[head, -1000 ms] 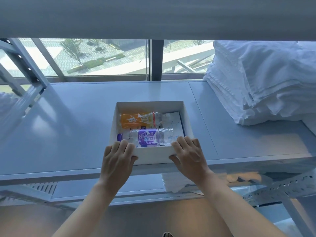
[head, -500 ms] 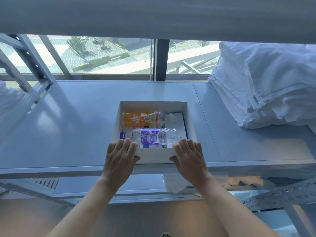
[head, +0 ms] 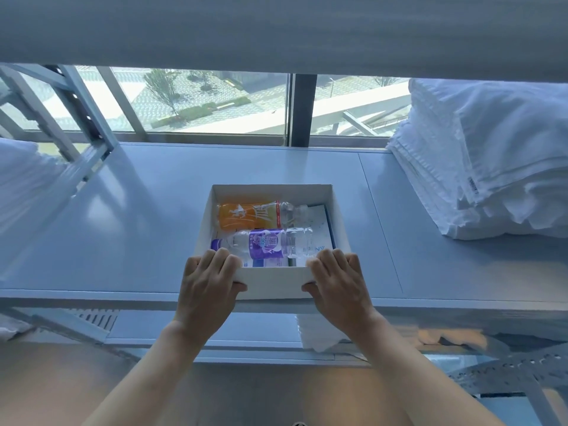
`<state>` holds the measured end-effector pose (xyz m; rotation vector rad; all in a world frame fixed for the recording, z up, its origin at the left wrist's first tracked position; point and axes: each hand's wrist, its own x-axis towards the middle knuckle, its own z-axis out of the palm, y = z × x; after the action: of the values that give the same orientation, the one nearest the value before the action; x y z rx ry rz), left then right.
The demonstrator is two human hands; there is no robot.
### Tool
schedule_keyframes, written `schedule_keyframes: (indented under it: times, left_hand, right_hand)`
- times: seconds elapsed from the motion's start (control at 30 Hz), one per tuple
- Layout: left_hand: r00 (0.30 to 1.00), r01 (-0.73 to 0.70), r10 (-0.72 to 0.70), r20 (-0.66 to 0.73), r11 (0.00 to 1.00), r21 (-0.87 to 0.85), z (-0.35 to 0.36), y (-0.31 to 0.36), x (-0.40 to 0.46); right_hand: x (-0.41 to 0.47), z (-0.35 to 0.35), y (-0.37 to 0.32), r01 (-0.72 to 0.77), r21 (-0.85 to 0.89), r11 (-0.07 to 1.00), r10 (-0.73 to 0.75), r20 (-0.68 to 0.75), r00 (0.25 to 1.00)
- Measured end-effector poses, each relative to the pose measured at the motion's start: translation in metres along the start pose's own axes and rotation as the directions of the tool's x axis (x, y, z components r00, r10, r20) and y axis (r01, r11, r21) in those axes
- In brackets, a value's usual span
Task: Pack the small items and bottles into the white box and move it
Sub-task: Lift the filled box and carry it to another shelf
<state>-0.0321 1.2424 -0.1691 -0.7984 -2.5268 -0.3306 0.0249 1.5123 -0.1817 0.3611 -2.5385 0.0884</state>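
One white box (head: 272, 282) sits at the lower centre of the frame, on the near edge of a pale blue-grey surface (head: 138, 229) that runs along a window (head: 199, 99). Two hands hold its near wall. The left hand (head: 207, 284) grips the near left corner, four fingers curled over the rim into the box and the thumb pressed on the outer face. The right hand (head: 338, 284) grips the near right corner the same way, fingers over the rim and thumb on the front.

Two bottles lie on their sides inside the box, parallel to the near wall. The orange-labelled bottle (head: 250, 216) lies toward the far wall with its cap pointing to the right of the frame. The purple-labelled bottle (head: 266, 243) lies nearer the hands, touching or just beside the first, with its purple cap at the left. Beneath them are flat white packets with blue print (head: 319, 219); their number cannot be told.

At the right of the frame one stack of folded white linen (head: 485, 167) rests on the surface, well apart from the box. More white fabric (head: 21, 179) shows at the left edge. A grey roller blind (head: 276, 29) fills the top of the frame.
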Motion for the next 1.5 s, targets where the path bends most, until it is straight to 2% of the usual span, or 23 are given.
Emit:
schedule_keyframes:
  times: [0.27, 0.43, 0.83, 1.27, 1.5]
  left_hand:
    - [0.996, 0.079, -0.077, -0.039, 0.995, 0.055, -0.027, 0.000, -0.010]
    - [0.982, 0.188, -0.182, -0.057, 0.973, 0.136, -0.050, -0.005, -0.024]
    - [0.912, 0.409, -0.382, -0.152, 0.877, 0.251, -0.113, -0.028, -0.087]
    - [0.829, 0.556, -0.475, -0.295, 0.756, 0.345, -0.224, -0.117, -0.227]
    - [0.743, 0.669, -0.561, -0.364, 0.637, 0.383, -0.298, -0.147, -0.322]
  right_hand:
    - [0.023, 0.002, -0.007, 0.091, 0.104, 0.990, -0.087, -0.045, 0.995]
    - [0.046, 0.003, -0.021, 0.173, 0.169, 0.970, -0.164, -0.066, 0.984]
    - [0.096, -0.001, -0.095, 0.388, 0.274, 0.880, -0.369, -0.119, 0.922]
    - [0.135, -0.013, -0.294, 0.572, 0.358, 0.738, -0.532, -0.213, 0.820]
    - [0.142, -0.026, -0.427, 0.681, 0.410, 0.607, -0.613, -0.304, 0.729]
